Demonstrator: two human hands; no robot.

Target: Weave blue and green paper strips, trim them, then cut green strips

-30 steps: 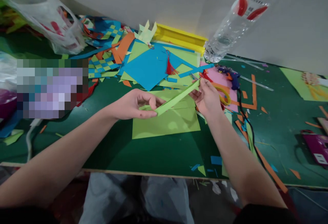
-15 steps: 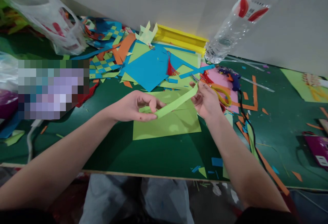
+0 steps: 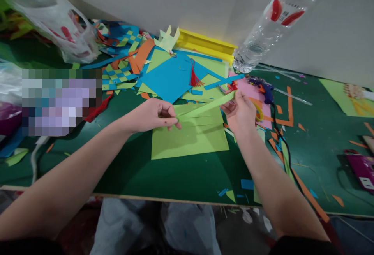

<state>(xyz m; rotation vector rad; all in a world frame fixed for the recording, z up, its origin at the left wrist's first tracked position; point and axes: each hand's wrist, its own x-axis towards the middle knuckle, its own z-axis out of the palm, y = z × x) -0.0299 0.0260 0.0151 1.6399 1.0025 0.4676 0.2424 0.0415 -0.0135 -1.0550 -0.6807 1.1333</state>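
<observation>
A light green paper strip (image 3: 208,106) stretches between my hands, slanting up to the right. My left hand (image 3: 156,116) pinches its lower end between thumb and fingers. Its upper end is pinched by my right hand (image 3: 241,111), whose other fingers curl loosely. Beneath the strip, a green paper sheet (image 3: 189,142) with several thin slits lies on the green table. Partly hidden behind my right hand are yellow-handled scissors (image 3: 259,113). A blue paper sheet (image 3: 168,78) with a red tassel (image 3: 193,75) lies just beyond.
A clear plastic bottle (image 3: 257,44) stands by the wall next to a yellow tray (image 3: 204,44). Woven blue-green paper pieces (image 3: 118,75) and a plastic bag (image 3: 67,33) are at the left. A black cable (image 3: 280,142) and orange scraps lie at the right.
My right hand has moved right and slightly up with its end of the strip. My left hand has shifted slightly up and left; the strip is now drawn straighter.
</observation>
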